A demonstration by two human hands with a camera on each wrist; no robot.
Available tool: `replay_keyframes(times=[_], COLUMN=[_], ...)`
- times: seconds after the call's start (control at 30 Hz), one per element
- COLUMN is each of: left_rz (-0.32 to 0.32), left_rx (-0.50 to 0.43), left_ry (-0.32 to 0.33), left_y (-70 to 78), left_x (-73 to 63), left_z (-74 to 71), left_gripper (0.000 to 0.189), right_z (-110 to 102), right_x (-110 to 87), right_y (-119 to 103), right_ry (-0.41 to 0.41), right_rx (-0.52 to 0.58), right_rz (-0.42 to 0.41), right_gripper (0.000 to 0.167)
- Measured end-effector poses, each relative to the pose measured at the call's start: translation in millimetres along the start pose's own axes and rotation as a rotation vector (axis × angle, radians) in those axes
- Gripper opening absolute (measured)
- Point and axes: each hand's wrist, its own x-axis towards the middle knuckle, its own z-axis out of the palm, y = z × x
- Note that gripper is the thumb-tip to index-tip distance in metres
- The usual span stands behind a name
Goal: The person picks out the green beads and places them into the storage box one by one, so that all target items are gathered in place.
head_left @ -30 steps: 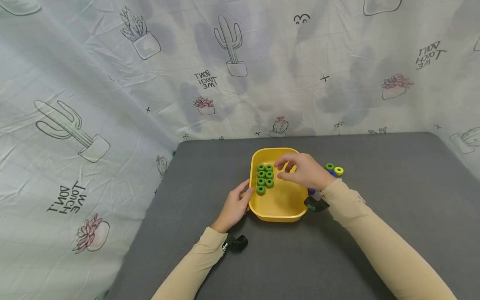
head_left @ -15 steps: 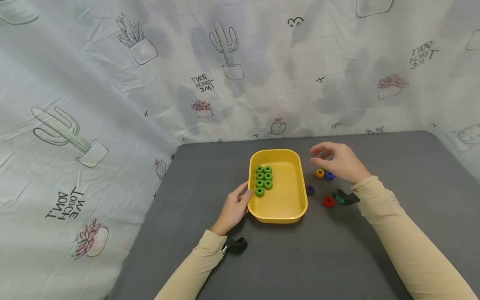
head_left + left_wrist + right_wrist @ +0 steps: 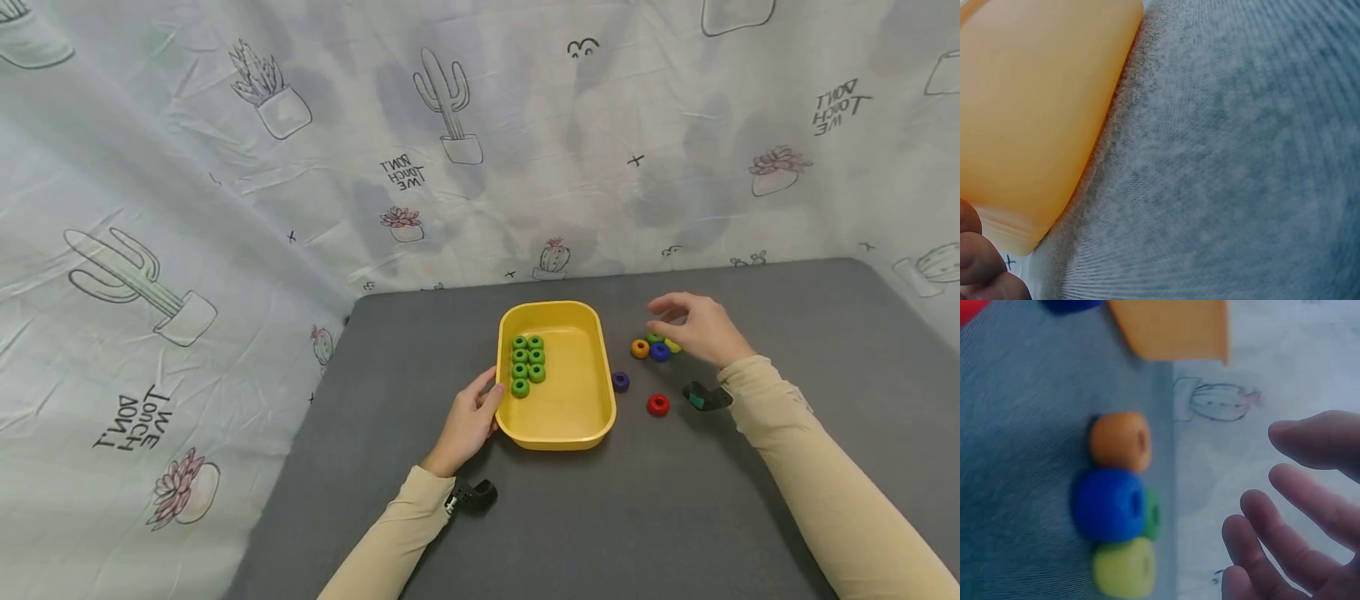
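A yellow plastic tray [image 3: 573, 400] stands on the grey table, with several green ring-shaped beads [image 3: 521, 370] in two columns along its left side. My left hand [image 3: 465, 423] grips the tray's left wall, its thumb at the rim; the left wrist view shows fingertips [image 3: 982, 259] by that wall. To the right of the tray, my right hand [image 3: 697, 327] hovers over a small cluster, fingers spread apart and holding nothing. Below it lie an orange bead [image 3: 640, 348], a blue bead [image 3: 660, 352], a green bead [image 3: 1154, 514] and a yellow bead [image 3: 1124, 569].
A purple bead [image 3: 620, 382] lies close to the tray's right wall. Nearer the front is a red bead [image 3: 658, 405]. Behind the grey table [image 3: 570, 525] hangs a pale cloth [image 3: 525, 167] printed with cacti.
My right hand has moved from over the tray to the right, above the loose beads. The left hand keeps its hold on the tray, and the green beads inside have not moved.
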Motion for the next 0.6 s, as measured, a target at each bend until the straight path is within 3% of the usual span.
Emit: replay_keyframes(times=[0.6], left_rz=[0.010], left_rx=[0.000], left_ry=[-0.010], left_y=[-2.9], left_x=[2.4], left_z=[-1.0], left_gripper=[0.051], right_z=[16.1], right_x=[16.4], right_y=[34.9], right_ry=[-0.081], right_rx=[-0.052], right_rz=[0.088], right_gripper=[0.046])
